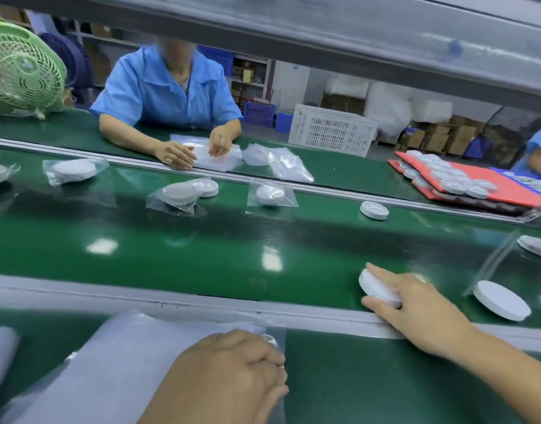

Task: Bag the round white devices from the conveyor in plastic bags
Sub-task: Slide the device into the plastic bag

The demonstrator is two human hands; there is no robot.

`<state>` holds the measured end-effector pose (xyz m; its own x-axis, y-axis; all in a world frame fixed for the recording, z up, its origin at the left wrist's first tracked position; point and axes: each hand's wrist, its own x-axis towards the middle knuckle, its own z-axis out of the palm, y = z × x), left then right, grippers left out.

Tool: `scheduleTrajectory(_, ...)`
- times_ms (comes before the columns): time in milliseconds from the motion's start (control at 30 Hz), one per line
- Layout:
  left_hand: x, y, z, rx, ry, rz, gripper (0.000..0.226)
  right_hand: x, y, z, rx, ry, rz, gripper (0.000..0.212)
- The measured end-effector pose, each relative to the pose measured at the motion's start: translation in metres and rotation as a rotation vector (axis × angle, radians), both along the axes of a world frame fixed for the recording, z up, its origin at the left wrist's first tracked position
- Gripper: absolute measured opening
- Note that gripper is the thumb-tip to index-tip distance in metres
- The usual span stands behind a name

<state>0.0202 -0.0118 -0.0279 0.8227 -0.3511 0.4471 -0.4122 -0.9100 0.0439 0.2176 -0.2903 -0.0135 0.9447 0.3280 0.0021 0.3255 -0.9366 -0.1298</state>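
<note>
Your right hand (416, 304) grips a round white plastic device (377, 289) between thumb and fingers at the near edge of the glossy green conveyor belt (201, 249). Your left hand (226, 374) has its fingers curled on the right edge of a clear plastic bag (134, 347), which lies on the green ledge (354, 377) in front of the belt.

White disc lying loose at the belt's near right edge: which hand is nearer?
Right. The right hand, gripping a second disc, is just left of the loose disc, not touching. The left hand is much farther left, off the belt, holding a plastic bag.
</note>
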Motion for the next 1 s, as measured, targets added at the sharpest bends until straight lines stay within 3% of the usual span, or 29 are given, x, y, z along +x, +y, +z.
scheduleTrajectory(100, 0.009, -0.004, -0.006, -0.194, 0.128, -0.002, 0.018, -0.005, -0.012, -0.004, 0.186, -0.131, 0.131, 0.048)
scheduleTrajectory(200, 0.007, -0.003, -0.006, -0.305, 0.083, 0.092, 0.008, -0.03, 0.006, -0.004, 0.342, -0.224, 0.252, 0.037)
scheduleTrajectory(333, 0.007, 0.001, -0.005, -0.564, 0.125, 0.196, 0.016, -0.084, 0.039, -0.014, 0.247, -0.484, 0.686, 0.033)
scheduleTrajectory(433, 0.007, -0.001, -0.002, -0.705, 0.106, 0.194, 0.016, -0.104, 0.053, -0.012, 0.346, -0.371, 0.74, 0.038)
scheduleTrajectory(567, 0.001, -0.006, 0.007, -0.884, 0.155, -0.011, 0.014, -0.118, 0.065, -0.013, 0.745, -0.409, 0.687, 0.02)
scheduleTrajectory(667, -0.006, -0.012, 0.014, -0.995, 0.24, -0.067, 0.048, -0.132, 0.075, -0.01, 1.095, -0.244, 0.486, 0.029)
scheduleTrajectory(767, -0.002, -0.019, 0.014, -1.081, 0.038, 0.009, 0.037, -0.136, 0.081, -0.005, 1.113, -0.111, 0.421, 0.035)
scheduleTrajectory(867, 0.007, -0.018, 0.015, -1.284, -0.111, 0.026, 0.029, -0.142, 0.088, -0.004, 1.122, 0.253, 0.405, 0.044)
scheduleTrajectory(933, 0.007, -0.017, 0.018, -1.305, -0.12, -0.016, 0.024, -0.143, 0.093, -0.001, 1.101, 0.267, 0.402, 0.028)
scheduleTrajectory(1000, 0.006, -0.015, 0.025, -1.123, -0.192, 0.041, 0.026, -0.135, 0.099, 0.009, 1.095, 0.16, 0.37, 0.018)
